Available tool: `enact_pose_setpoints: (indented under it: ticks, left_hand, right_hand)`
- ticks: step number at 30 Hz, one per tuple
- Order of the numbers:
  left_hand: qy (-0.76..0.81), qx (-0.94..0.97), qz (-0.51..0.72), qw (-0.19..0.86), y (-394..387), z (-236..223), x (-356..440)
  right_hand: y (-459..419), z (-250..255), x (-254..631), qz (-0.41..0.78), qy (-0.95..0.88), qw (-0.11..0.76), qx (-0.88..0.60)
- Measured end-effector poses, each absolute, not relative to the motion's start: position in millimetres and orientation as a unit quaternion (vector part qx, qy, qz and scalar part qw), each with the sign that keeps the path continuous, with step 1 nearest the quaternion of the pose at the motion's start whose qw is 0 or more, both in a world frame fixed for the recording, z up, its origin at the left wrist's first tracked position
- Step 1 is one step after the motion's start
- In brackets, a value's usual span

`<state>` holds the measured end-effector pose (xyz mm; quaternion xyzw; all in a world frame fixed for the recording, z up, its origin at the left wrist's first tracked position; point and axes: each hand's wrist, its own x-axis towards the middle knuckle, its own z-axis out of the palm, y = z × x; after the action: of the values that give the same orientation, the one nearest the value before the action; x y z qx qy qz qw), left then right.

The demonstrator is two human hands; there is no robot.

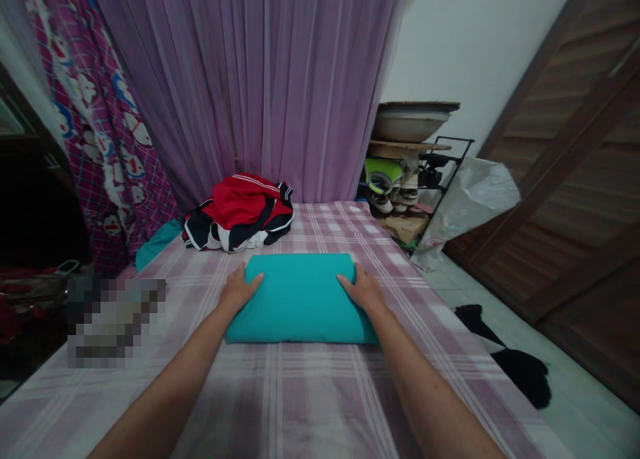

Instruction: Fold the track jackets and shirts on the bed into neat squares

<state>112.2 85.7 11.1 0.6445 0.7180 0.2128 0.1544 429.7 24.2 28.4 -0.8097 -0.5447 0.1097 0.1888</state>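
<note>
A teal cloth (300, 299), folded into a neat flat rectangle, lies on the plaid bed sheet (315, 392) in front of me. My left hand (237, 289) grips its left side, with the thumb over the top. On the opposite side my right hand (365, 288) grips it the same way. The other fingers of both hands are mostly hidden along the cloth's edges. What kind of garment or cloth it is, I cannot tell.
Behind it, a crumpled red, navy and white garment (240, 212) sits near the purple curtain (260, 92). More teal fabric (157, 244) shows at the bed's left edge, near a blurred patch. To the right stand a shoe rack (400, 179), a white sack (465, 199) and black cloth (520, 372) on the floor.
</note>
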Motion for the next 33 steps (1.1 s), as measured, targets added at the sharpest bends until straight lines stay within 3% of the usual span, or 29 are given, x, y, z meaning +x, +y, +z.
enact_pose_setpoints:
  ticks: [3,7,13,19,26,33]
  left_hand:
    - [0.687,0.652,0.247,0.204,84.7,14.6,114.5]
    - [0.666,0.657,0.317,0.158,72.1,20.7,112.2]
    - [0.721,0.650,0.232,0.064,51.9,32.3,112.8]
    - [0.615,0.755,0.215,-0.079,41.4,58.6,154.5]
    - [0.617,0.782,0.088,-0.013,50.0,26.4,183.4]
    - [0.624,0.770,0.132,0.007,52.7,11.4,142.0]
  right_hand:
    - [33.1,25.0,429.7,0.104,-0.575,0.248,-0.773]
    - [39.5,19.6,430.6,0.111,-0.597,0.306,-0.734]
    - [24.4,37.5,402.6,0.018,-0.576,0.242,-0.781]
    - [23.0,74.9,344.5,-0.079,-0.705,0.269,-0.651]
    - [36.3,36.1,339.6,0.072,-0.715,0.116,-0.686]
    - [26.6,25.7,380.9,0.050,-0.680,0.093,-0.725]
